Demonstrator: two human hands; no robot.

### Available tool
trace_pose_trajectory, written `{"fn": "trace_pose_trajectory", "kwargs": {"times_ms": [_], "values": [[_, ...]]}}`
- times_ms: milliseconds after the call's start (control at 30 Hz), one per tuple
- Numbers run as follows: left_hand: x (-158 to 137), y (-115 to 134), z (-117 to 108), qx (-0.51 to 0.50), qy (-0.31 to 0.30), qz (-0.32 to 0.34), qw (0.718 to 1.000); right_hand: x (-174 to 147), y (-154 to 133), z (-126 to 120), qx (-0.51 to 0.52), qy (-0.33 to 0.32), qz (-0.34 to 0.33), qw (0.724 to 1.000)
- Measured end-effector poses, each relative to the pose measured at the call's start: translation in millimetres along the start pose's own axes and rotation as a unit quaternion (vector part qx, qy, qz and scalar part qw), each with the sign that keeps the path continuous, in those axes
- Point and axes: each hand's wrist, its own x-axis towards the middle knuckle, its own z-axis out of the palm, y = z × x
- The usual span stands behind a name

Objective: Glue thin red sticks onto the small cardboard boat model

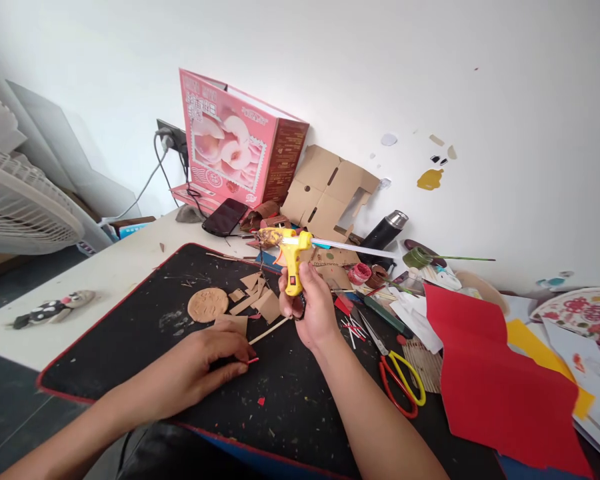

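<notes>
My right hand [314,308] is wrapped round the handle of a yellow hot glue gun [294,261], held above the mat. Its nozzle points left, and brownish residue coats the front. A long whitish glue stick [355,249] sticks out of its back. Low over the black mat [145,347], my left hand [217,360] has its thumb and fingers closed on a small red strip [253,361]. Just beyond those fingers lies a thin pale stick [269,331]. Cardboard scraps [267,305] and a round tan disc [208,305] lie behind my left hand.
Scissors [401,383] with red and yellow handles lie right of my right forearm, beside red sheet material [500,373]. Behind stand a pink box [235,140], a phone [225,217], a dark flask [384,235] and paint jars [360,273]. A fan [25,207] is at left.
</notes>
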Motion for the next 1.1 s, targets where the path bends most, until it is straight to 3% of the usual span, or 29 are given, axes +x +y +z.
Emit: {"fn": "trace_pose_trajectory", "kwargs": {"times_ms": [300,467,567,733,1100], "values": [[15.6,-33.6,-9.5,0.163,0.051,0.019,0.985,-22.2,1.4,-28.3,0.039,-0.074,0.04,0.996],[28.1,-21.4,-10.8,0.196,0.097,0.049,0.974,-25.5,-5.6,-39.0,0.07,-0.114,0.043,0.99],[42.9,-8.5,-2.2,0.203,0.057,0.069,0.975,-24.4,-8.1,-40.4,0.064,-0.125,0.045,0.989],[67.5,-13.0,8.6,0.236,-0.039,0.07,0.969,-23.0,-7.7,-47.6,0.055,-0.098,0.029,0.993],[55.5,-50.3,-11.3,0.259,0.038,0.018,0.965,-16.1,-11.2,-72.6,0.039,0.031,-0.036,0.998]]}}
